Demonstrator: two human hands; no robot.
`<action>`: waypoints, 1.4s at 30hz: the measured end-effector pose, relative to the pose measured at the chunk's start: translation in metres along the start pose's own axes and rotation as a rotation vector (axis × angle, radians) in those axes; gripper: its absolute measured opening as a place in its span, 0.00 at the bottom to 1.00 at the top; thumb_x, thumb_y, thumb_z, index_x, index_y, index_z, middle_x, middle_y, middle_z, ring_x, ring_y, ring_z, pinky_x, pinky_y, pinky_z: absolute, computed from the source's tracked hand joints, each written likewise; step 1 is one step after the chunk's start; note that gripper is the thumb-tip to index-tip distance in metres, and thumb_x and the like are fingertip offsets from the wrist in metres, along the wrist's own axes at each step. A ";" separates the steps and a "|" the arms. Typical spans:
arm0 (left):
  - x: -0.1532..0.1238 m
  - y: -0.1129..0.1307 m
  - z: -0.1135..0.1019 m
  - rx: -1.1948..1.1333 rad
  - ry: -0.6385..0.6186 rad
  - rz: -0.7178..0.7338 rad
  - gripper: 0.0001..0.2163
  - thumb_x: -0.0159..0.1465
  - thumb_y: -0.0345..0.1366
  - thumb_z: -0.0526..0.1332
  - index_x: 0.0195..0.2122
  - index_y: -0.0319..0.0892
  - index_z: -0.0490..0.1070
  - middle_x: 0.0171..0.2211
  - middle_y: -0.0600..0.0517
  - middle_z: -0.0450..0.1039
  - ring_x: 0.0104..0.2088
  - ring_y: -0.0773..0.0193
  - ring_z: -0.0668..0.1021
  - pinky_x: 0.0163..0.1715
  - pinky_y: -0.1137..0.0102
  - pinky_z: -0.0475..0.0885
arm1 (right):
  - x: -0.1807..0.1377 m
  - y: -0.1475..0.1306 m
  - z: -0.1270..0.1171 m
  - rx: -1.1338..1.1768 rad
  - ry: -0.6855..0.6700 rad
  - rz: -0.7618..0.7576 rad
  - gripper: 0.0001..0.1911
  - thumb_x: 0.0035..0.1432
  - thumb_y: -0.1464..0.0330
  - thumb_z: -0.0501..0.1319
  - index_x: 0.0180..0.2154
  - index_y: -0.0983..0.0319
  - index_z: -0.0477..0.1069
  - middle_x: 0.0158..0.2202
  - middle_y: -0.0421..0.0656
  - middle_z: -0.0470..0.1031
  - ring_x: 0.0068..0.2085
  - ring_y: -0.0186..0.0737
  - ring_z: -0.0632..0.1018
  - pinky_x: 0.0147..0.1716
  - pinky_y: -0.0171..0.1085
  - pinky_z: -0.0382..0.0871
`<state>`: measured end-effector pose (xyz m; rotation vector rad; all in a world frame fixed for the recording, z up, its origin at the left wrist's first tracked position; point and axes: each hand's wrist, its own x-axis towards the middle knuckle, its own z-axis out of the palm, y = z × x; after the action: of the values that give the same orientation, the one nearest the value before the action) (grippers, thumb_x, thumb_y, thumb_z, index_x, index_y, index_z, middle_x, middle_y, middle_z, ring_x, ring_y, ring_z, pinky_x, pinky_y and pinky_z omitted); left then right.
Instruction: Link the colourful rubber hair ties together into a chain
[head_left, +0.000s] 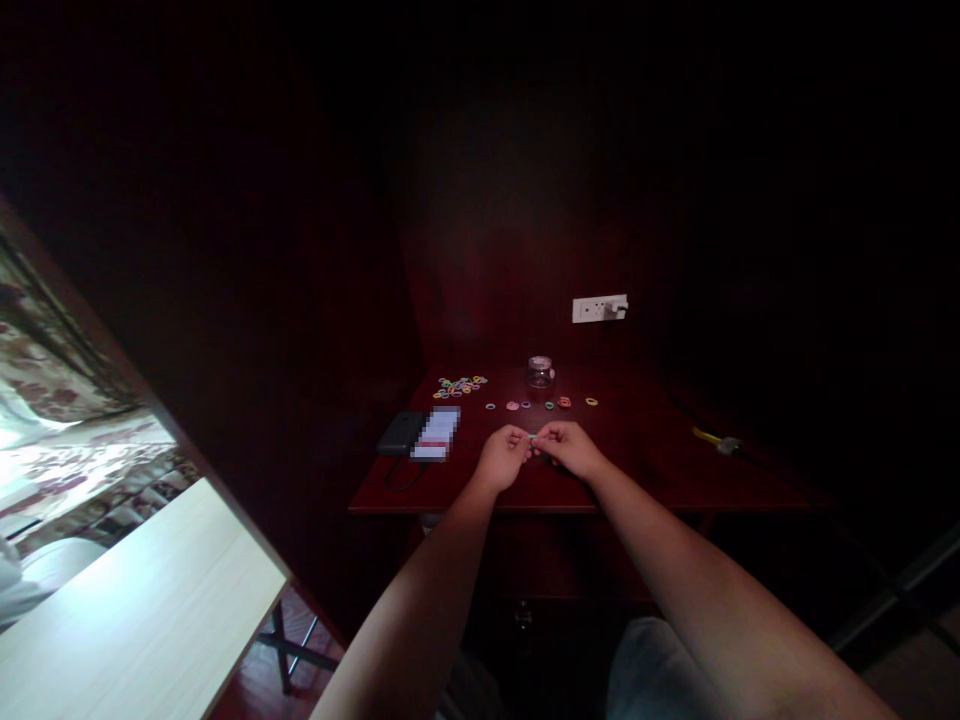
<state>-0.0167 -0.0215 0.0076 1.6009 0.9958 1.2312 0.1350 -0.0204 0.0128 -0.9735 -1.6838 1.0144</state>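
My left hand (504,457) and my right hand (568,447) meet over the front half of the dark red desk. Pinched between the fingertips of both is a small green hair tie (533,437). Just beyond them lies a loose row of small hair ties: a blue one (490,407), pink ones (512,406), a purple one (526,405), a green one (549,406), red ones (564,402) and a yellow one (592,402). A mixed pile of hair ties (459,387) is spread at the back left. Behind the row stands a clear round jar (540,372).
On the desk's left lie a black power bank (400,433) and a phone (436,434), with a cable by them. A wall socket (599,309) holds a plug. To the right, a yellow-tipped cable (726,445) crosses the desk. A pale table (150,600) stands at left.
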 end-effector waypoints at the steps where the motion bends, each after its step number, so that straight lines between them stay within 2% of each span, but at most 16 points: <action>1: -0.001 0.001 0.000 -0.006 0.000 -0.013 0.05 0.57 0.33 0.56 0.31 0.36 0.66 0.24 0.50 0.72 0.23 0.71 0.73 0.23 0.76 0.68 | 0.000 0.001 0.000 0.013 0.003 0.002 0.14 0.47 0.59 0.60 0.27 0.65 0.68 0.23 0.41 0.72 0.17 0.26 0.65 0.15 0.27 0.57; 15: -0.001 0.004 0.000 -0.010 -0.010 -0.029 0.08 0.55 0.37 0.59 0.31 0.36 0.65 0.22 0.51 0.71 0.20 0.71 0.72 0.20 0.76 0.66 | 0.002 -0.001 0.001 0.086 0.028 0.024 0.11 0.46 0.62 0.59 0.25 0.64 0.65 0.21 0.39 0.71 0.17 0.27 0.66 0.16 0.28 0.59; 24: -0.003 0.007 0.000 -0.034 -0.037 -0.059 0.08 0.54 0.35 0.59 0.32 0.36 0.65 0.21 0.52 0.70 0.21 0.71 0.73 0.20 0.77 0.66 | 0.005 0.009 0.000 0.003 0.038 0.010 0.08 0.48 0.64 0.57 0.26 0.64 0.64 0.20 0.38 0.70 0.16 0.28 0.66 0.16 0.29 0.59; 26: -0.003 0.007 0.000 -0.022 -0.030 -0.051 0.07 0.54 0.35 0.60 0.31 0.36 0.65 0.21 0.52 0.70 0.20 0.71 0.72 0.20 0.77 0.65 | 0.006 0.009 0.000 -0.085 0.064 0.005 0.07 0.50 0.65 0.54 0.28 0.64 0.64 0.21 0.39 0.70 0.18 0.30 0.68 0.18 0.31 0.61; 28: -0.003 0.007 0.000 -0.012 -0.025 -0.042 0.07 0.54 0.35 0.60 0.30 0.37 0.65 0.21 0.53 0.70 0.19 0.72 0.71 0.19 0.78 0.65 | 0.009 0.008 -0.001 -0.266 0.173 -0.012 0.06 0.51 0.69 0.52 0.31 0.64 0.65 0.27 0.43 0.72 0.24 0.35 0.72 0.25 0.34 0.66; 31: -0.003 0.005 0.001 0.004 -0.022 -0.041 0.07 0.54 0.35 0.60 0.29 0.37 0.65 0.20 0.53 0.70 0.18 0.72 0.70 0.18 0.78 0.64 | 0.018 0.004 -0.004 -0.623 0.332 0.003 0.16 0.48 0.76 0.51 0.41 0.64 0.66 0.45 0.49 0.70 0.42 0.41 0.73 0.40 0.37 0.65; 33: -0.003 0.004 0.001 0.012 -0.017 -0.037 0.07 0.54 0.36 0.60 0.29 0.37 0.65 0.20 0.52 0.70 0.19 0.72 0.71 0.19 0.78 0.65 | 0.025 0.003 -0.006 -0.789 0.319 0.084 0.23 0.47 0.78 0.52 0.48 0.64 0.62 0.52 0.52 0.65 0.47 0.44 0.72 0.44 0.37 0.63; 36: -0.004 0.003 0.000 0.005 -0.014 -0.032 0.07 0.54 0.36 0.60 0.30 0.37 0.65 0.22 0.51 0.71 0.21 0.71 0.72 0.20 0.77 0.66 | 0.037 0.003 -0.010 -0.901 0.246 0.212 0.24 0.50 0.74 0.53 0.51 0.63 0.58 0.49 0.53 0.67 0.45 0.48 0.74 0.41 0.40 0.64; 39: -0.003 0.004 0.001 -0.013 -0.020 -0.033 0.07 0.54 0.35 0.59 0.30 0.37 0.65 0.24 0.50 0.72 0.21 0.71 0.72 0.20 0.77 0.66 | 0.047 0.004 -0.014 -0.971 0.199 0.295 0.18 0.53 0.71 0.52 0.48 0.65 0.61 0.42 0.54 0.72 0.41 0.50 0.75 0.37 0.41 0.66; 42: -0.002 0.005 0.001 -0.029 -0.032 -0.035 0.07 0.54 0.36 0.60 0.30 0.37 0.65 0.24 0.50 0.72 0.21 0.71 0.72 0.20 0.77 0.65 | 0.054 0.007 -0.016 -1.044 0.175 0.312 0.16 0.54 0.71 0.50 0.45 0.66 0.64 0.41 0.56 0.72 0.41 0.51 0.75 0.36 0.43 0.66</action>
<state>-0.0154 -0.0252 0.0119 1.5697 0.9781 1.1874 0.1363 0.0350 0.0261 -1.9629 -1.9391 0.1303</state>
